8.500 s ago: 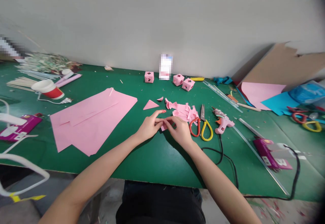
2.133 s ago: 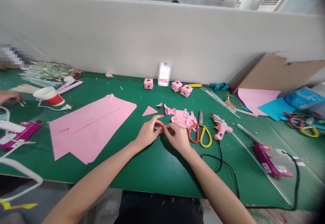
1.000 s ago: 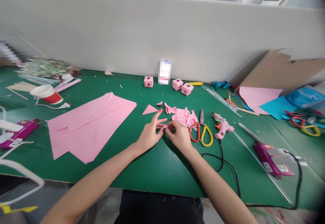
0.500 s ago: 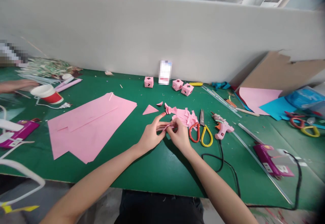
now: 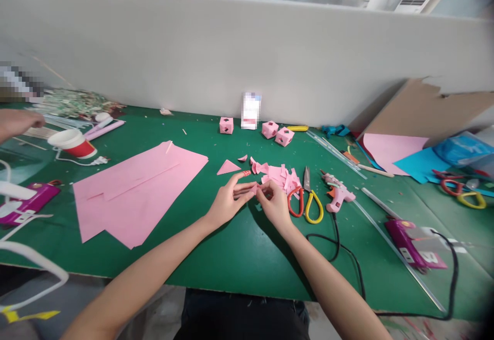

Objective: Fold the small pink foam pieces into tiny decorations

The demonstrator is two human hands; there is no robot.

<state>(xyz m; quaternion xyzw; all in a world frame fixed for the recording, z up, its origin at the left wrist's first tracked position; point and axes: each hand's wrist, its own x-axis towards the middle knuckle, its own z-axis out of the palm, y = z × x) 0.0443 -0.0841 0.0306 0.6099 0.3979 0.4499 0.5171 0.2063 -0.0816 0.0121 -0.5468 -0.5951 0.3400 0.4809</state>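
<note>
A small pink paper piece (image 5: 254, 189) is pinched between my two hands, partly covered by the fingers. My left hand (image 5: 227, 200) holds its left side, and my right hand (image 5: 275, 203) grips the right side. Just beyond them lies a heap of pink paper scraps (image 5: 281, 177), with a pink triangle (image 5: 228, 167) to the left. Scissors (image 5: 307, 194) with one red and one yellow handle rest beside my right hand. Large pink sheets (image 5: 141, 196) lie to the left. Three pink paper cubes with cut openings, one of them the left cube (image 5: 226, 125), stand at the back.
A pink glue gun (image 5: 339, 193) with a black cord lies right of the scissors. Farther right are a purple box (image 5: 411, 242) and clear rods. A paper cup (image 5: 73, 143) and another person's hand (image 5: 19, 123) are at the left. A phone (image 5: 250, 111) leans on the partition.
The pink piece between my hands has turned slightly, and my fingers have shifted a little. The other person's hand at the left has moved left.
</note>
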